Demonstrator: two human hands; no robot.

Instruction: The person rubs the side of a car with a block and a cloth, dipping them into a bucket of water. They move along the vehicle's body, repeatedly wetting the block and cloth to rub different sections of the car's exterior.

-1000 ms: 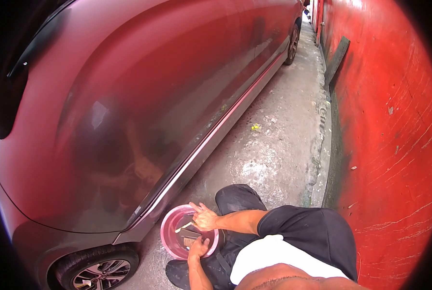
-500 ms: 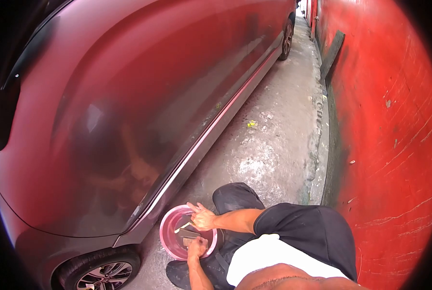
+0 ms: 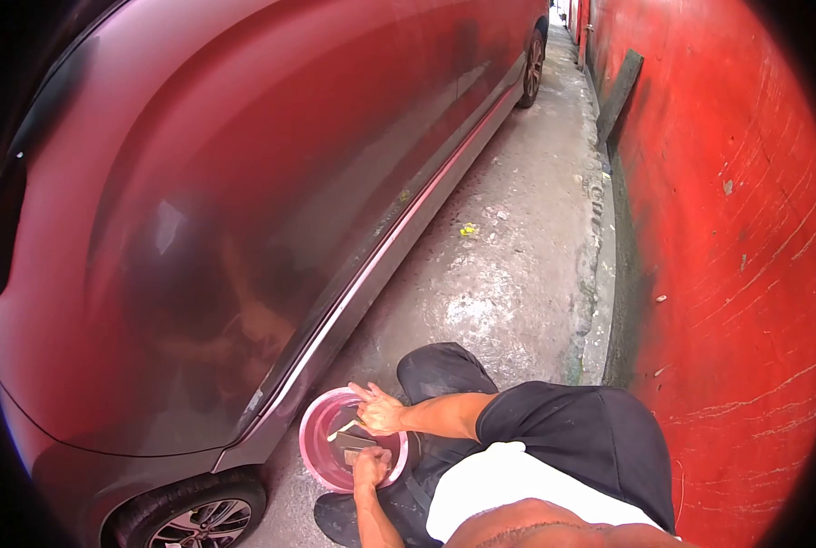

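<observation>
A round pink plastic basin (image 3: 314,447) sits low between my bent knees, beside the car's lower sill. My left hand (image 3: 371,467) is inside it, closed around a flat piece with a grey face and tan edge (image 3: 354,451). Over the basin's far-right rim, my right hand (image 3: 379,409) has a finger stretched outward. Its thumb side closes on a thin pale strip (image 3: 342,430) that reaches down into the basin. The strip lies just above the flat piece. Exactly what these two pieces are is too small to tell.
A car with a dull red and grey side (image 3: 271,183) fills the left, its wheel (image 3: 205,522) near the basin. On the right runs a scratched red wall (image 3: 727,274) with a dark plank (image 3: 620,100) leaning on it. A yellow scrap (image 3: 468,230) lies on the concrete floor (image 3: 508,247).
The whole view has shifted slightly. Within the basin, the flat piece in my left hand has moved a little upward, closer to the pale strip. My right hand stays at the rim.
</observation>
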